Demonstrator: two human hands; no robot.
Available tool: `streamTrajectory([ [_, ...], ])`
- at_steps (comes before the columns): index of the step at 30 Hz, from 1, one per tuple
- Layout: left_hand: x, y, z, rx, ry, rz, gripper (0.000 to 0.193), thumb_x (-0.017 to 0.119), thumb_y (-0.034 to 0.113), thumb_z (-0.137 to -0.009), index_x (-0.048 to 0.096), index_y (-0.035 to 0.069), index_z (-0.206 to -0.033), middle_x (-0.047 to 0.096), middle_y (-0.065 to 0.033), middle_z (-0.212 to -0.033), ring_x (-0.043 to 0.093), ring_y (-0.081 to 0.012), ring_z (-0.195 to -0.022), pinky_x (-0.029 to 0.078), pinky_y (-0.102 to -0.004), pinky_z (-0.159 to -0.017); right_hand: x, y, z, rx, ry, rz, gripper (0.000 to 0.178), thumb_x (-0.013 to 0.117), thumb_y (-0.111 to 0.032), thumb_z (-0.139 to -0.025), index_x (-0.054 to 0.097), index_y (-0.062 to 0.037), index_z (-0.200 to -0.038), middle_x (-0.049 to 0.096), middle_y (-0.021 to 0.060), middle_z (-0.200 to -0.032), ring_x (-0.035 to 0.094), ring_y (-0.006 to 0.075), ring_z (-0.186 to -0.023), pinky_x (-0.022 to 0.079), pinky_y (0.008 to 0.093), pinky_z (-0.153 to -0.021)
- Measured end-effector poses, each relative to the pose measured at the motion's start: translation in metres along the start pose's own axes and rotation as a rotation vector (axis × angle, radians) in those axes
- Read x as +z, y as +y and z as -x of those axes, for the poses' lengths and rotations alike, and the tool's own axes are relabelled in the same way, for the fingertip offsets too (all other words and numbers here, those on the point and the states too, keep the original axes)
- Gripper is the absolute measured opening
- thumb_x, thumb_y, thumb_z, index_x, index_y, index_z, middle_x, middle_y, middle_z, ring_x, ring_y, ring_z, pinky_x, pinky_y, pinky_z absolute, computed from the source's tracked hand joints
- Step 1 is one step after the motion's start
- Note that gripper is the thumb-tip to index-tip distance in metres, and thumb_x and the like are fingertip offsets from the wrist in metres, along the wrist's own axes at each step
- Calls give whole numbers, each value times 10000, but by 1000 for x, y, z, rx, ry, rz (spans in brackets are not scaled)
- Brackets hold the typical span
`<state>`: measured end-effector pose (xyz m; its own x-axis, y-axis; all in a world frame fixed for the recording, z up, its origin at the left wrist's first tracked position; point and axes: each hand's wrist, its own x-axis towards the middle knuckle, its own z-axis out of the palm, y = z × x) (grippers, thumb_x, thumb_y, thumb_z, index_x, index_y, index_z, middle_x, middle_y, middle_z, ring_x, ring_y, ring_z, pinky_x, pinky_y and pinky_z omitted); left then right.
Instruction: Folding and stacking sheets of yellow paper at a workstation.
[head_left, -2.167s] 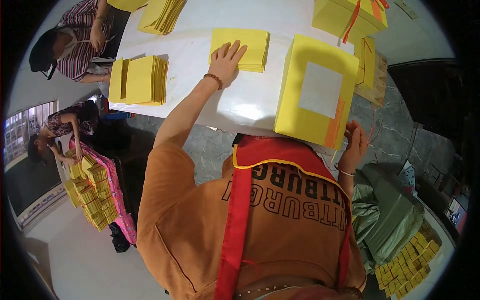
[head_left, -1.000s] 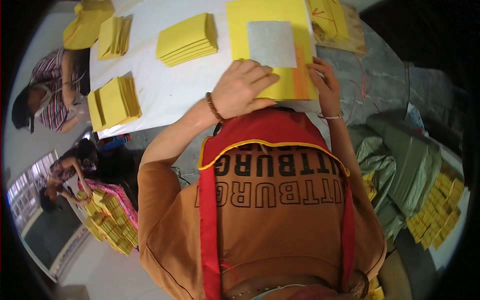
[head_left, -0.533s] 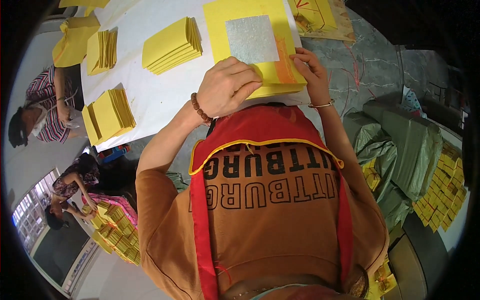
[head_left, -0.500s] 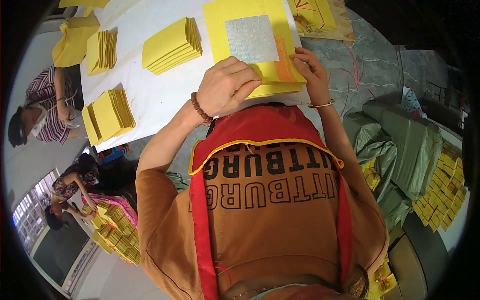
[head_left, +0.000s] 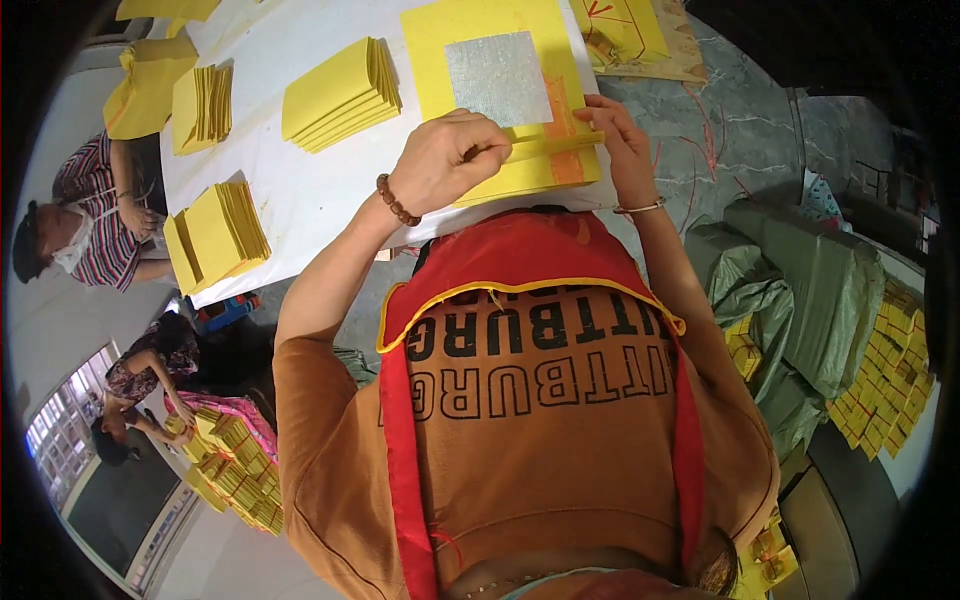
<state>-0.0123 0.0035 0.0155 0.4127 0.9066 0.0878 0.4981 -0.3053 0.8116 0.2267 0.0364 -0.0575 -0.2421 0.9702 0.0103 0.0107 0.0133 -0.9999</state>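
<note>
Bench (head_left: pixel 320 190) in front of person. Paper stack (head_left: pixel 530 177) on bench's right end; top sheet (head_left: pixel 425 80) over it, patch (head_left: pixel 498 80) on that. Left hand (head_left: pixel 452 157) at left end of sheet's near fold, right hand (head_left: pixel 624 148) at right end. Folded stack (head_left: pixel 338 95) left of paper stack. 2 piles farther left: far pile (head_left: pixel 203 110) behind near pile (head_left: pixel 222 232). Right of bench: tied bundle (head_left: pixel 632 28) on board (head_left: pixel 688 58). Lower right: covered heap (head_left: pixel 800 290), packets (head_left: pixel 880 370) right of it. Co-worker (head_left: pixel 105 225) beyond bench's left edge.
</note>
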Motion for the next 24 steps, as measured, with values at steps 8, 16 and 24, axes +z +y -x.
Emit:
streamTrajectory([
  [8, -11, 2, -3, -295, -111, 168, 173, 554, 159, -839, 620, 2, -870, 579, -39, -713, 499, -112, -615, 407, -266, -564, 0, -3, 3, -59, -67, 145, 275, 702, -218, -753, 615, -102, -987, 471, 42, -1202, 467, 177, -1084, 391, 352, -867],
  [16, -44, -16, 16, 171, -123, -236, 632, 681, 350, -755, 451, 107, -1290, 540, -96, -1204, 397, -281, -1205, 331, -417, -997, -5, 14, -4, -56, -49, 130, 241, 720, -169, -730, 608, -98, -931, 492, 59, -1157, 511, 185, -1016, 421, 331, -801],
  [24, -26, -26, 23, 289, 183, -705, 355, 520, 51, -755, 614, 119, -1090, 573, -94, -1144, 521, -271, -1029, 414, -359, -840, -3, -25, -10, -441, -55, 520, 233, 707, -122, -697, 620, -123, -913, 467, 83, -1270, 462, 284, -1150, 374, 355, -916],
])
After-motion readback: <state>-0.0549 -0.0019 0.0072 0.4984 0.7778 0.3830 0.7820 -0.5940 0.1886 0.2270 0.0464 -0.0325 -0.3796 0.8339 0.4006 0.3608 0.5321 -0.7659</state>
